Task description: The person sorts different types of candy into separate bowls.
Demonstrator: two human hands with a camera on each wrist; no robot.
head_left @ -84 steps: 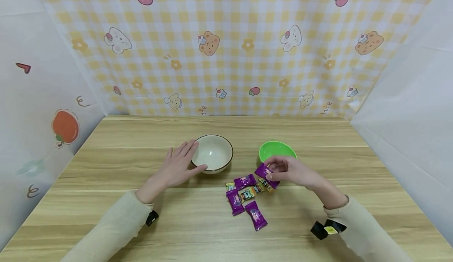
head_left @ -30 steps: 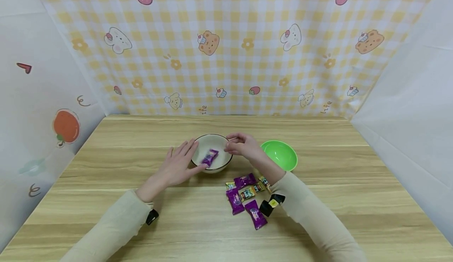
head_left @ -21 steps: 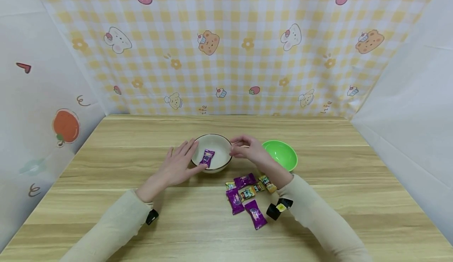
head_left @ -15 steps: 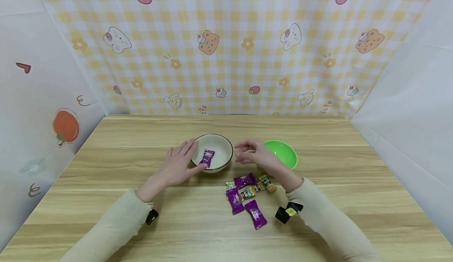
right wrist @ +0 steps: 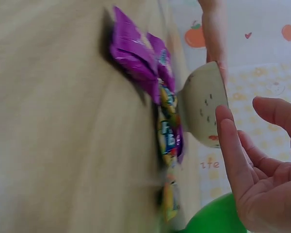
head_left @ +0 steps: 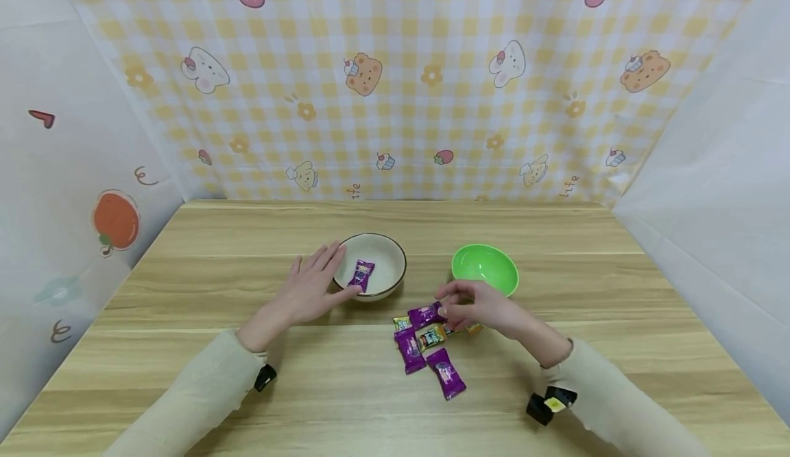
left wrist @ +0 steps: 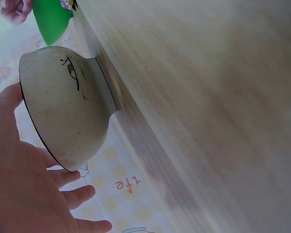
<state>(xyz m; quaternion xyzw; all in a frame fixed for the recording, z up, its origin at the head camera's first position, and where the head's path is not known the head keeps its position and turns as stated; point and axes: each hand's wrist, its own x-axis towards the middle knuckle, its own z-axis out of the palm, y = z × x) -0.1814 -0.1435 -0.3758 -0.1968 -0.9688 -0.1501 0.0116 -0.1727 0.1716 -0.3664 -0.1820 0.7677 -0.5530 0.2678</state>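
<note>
My left hand (head_left: 302, 294) rests with spread, straight fingers on the near-left rim of a cream bowl (head_left: 387, 259) with a dark edge. Inside that bowl lies one purple wrapped candy (head_left: 361, 274). My right hand (head_left: 480, 304) hovers over the candy pile, fingers loosely bent and nothing between them. Its fingertips overlap the right end of a purple candy (head_left: 424, 315) in the head view. Two more purple candies (head_left: 410, 352) and several yellow ones (head_left: 431, 337) lie there, some partly hidden by the hand. In the right wrist view, thumb and fingers (right wrist: 234, 155) stand apart.
A green bowl (head_left: 484, 265) stands right of the cream bowl, just behind my right hand. The wooden table (head_left: 259, 230) ends at a checked yellow cloth (head_left: 395, 121). White cloths hang at both sides.
A purple candy from the right hand now lies in the cream bowl. Afterwards the right hand has moved right and back down over the pile. The left hand stays at the rim.
</note>
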